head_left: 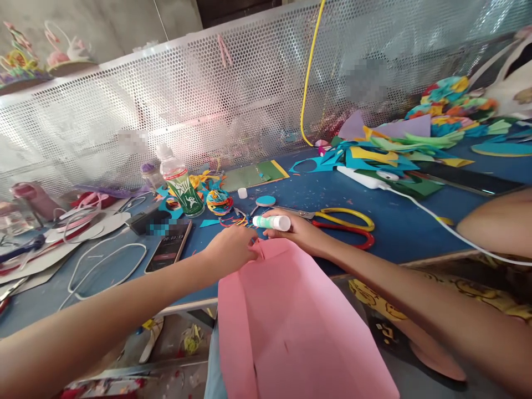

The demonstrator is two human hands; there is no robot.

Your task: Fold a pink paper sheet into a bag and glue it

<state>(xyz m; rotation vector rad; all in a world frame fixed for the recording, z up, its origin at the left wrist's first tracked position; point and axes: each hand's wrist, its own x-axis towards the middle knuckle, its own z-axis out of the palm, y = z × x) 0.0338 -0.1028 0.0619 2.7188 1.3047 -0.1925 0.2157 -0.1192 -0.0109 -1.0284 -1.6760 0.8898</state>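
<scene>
A large sheet of pink paper (291, 321), folded along its left side, slopes from the table's edge toward me. At its far end my left hand (233, 246) is closed, pinching the paper's top edge. Just to the right, my right hand (301, 230) grips a white and green glue stick (272, 223), held sideways above that same edge. Its fingertips are partly hidden behind the stick. Behind my right hand lie scissors (349, 219) with yellow and red handles. A small white cap (242, 193) stands on the blue table (233, 209) beyond my hands.
A bottle (183, 185) and a phone (170, 246) are on the left, near a looped white cable (108, 263). Colored paper scraps (374, 152) pile up at the right. A perforated metal panel (249, 100) borders the back. Another person's arm (494, 227) rests at the right.
</scene>
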